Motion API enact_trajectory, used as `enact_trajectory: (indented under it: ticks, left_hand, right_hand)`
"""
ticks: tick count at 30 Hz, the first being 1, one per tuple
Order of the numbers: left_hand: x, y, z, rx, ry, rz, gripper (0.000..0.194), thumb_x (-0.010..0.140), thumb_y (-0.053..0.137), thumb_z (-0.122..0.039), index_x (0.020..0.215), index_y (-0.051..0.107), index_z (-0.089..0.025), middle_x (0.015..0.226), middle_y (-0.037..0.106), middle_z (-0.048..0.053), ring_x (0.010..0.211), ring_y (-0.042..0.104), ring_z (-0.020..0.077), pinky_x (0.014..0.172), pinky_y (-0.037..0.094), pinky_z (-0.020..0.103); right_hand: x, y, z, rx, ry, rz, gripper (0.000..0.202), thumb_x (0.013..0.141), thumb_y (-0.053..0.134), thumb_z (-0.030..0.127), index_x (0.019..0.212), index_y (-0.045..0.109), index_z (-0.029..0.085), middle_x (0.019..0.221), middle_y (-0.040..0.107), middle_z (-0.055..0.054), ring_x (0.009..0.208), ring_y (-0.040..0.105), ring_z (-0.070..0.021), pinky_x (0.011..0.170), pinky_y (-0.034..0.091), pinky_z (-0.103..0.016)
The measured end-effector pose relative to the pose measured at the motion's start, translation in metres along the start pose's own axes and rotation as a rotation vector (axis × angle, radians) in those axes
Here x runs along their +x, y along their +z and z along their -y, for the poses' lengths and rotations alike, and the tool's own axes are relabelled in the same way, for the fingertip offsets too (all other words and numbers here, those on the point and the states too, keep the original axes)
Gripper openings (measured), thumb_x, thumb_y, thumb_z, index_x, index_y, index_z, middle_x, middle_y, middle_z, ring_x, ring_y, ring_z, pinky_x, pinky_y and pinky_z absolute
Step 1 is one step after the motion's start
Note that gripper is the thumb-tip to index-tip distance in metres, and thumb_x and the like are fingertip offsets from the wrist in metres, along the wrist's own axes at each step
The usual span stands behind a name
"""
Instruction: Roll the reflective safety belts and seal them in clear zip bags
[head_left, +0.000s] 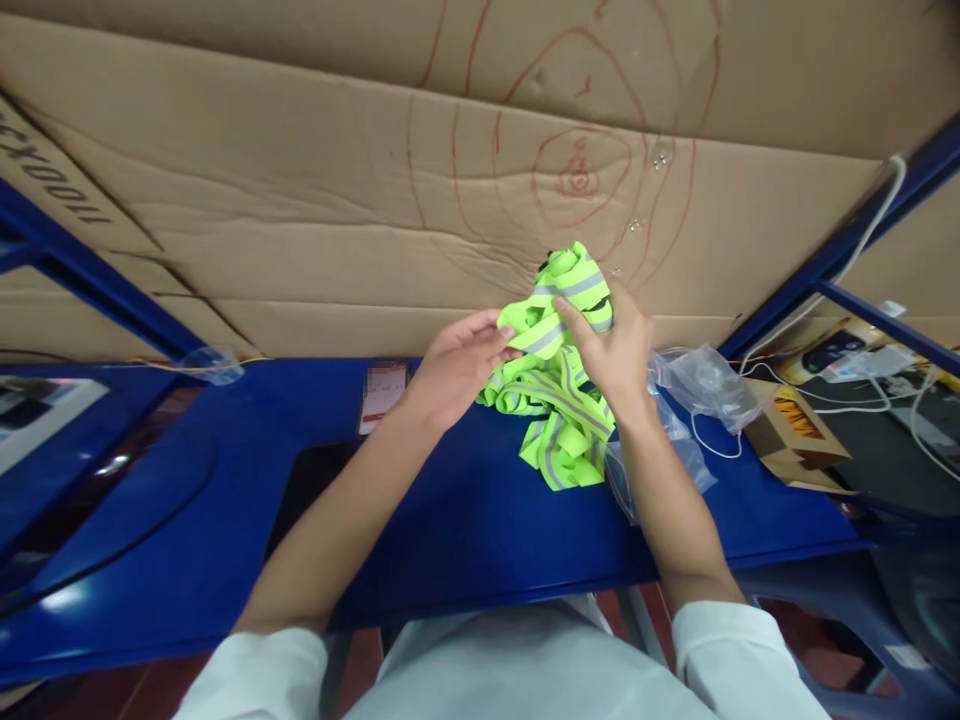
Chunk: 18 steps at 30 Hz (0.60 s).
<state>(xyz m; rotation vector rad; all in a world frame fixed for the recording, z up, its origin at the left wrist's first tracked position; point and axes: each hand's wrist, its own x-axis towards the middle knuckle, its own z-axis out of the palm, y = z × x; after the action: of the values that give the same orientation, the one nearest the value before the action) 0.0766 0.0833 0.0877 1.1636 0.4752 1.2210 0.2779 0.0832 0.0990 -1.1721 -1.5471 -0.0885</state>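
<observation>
A bundle of neon yellow-green reflective straps [574,275] with grey stripes is held up between both hands. My right hand [619,345] is closed around the bundle, thumb across its front. At the bundle's left end, the fingers of my left hand [469,365] pinch a loop of the strap. More of the same reflective strap [559,445] lies in loose folds on the blue table [465,520], just below the hands. A small black piece shows at the top of the held bundle.
A cardboard wall [300,200] with red hand-drawn rings stands behind the table. Clear plastic bags [709,385] and an open brown box [799,435] lie to the right, with white cables nearby. On the left are a phone-like card [384,395] and a dark flat object [311,485].
</observation>
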Motion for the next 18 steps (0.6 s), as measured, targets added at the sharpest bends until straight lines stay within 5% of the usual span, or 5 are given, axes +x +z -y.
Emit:
enact_trajectory:
  ticks: [4,9,13,18]
  left_hand:
    - [0.003,-0.003,0.000,-0.135,-0.182,0.133,0.031,0.064,0.094,-0.019,0.088,0.074,-0.015,0.089,0.072,0.003,0.082,0.068,0.0141,0.081,0.053,0.027]
    - [0.003,-0.004,0.002,-0.156,-0.239,0.264,0.038,0.061,0.093,-0.030,0.064,0.058,-0.016,0.066,0.055,-0.002,0.064,0.056,0.0119,0.066,0.046,0.027]
    - [0.002,-0.003,0.005,-0.022,-0.241,0.209,0.030,0.064,0.081,-0.026,0.062,0.053,-0.019,0.063,0.048,-0.001,0.059,0.048,0.0123,0.061,0.042,0.029]
    - [0.005,-0.004,0.008,0.143,-0.060,0.046,0.018,0.067,0.070,-0.027,0.081,0.059,-0.023,0.064,0.051,-0.002,0.055,0.044,0.0119,0.055,0.038,0.027]
  right_hand:
    - [0.002,-0.003,0.005,0.217,0.087,0.063,0.043,0.091,0.074,0.057,0.114,0.074,0.020,0.106,0.079,-0.007,0.095,0.075,-0.0252,0.086,0.059,-0.038]
    - [0.002,-0.013,0.021,0.345,0.144,0.116,0.041,0.087,0.078,0.055,0.107,0.075,0.019,0.098,0.079,-0.004,0.086,0.073,-0.0216,0.075,0.058,-0.033]
    - [0.002,-0.012,0.021,0.367,0.235,0.170,0.043,0.086,0.077,0.061,0.099,0.075,0.020,0.092,0.078,-0.003,0.082,0.071,-0.0206,0.071,0.057,-0.031]
    - [0.002,-0.003,0.011,0.250,0.242,0.211,0.046,0.086,0.074,0.064,0.094,0.076,0.019,0.088,0.078,-0.004,0.081,0.071,-0.0216,0.071,0.055,-0.031]
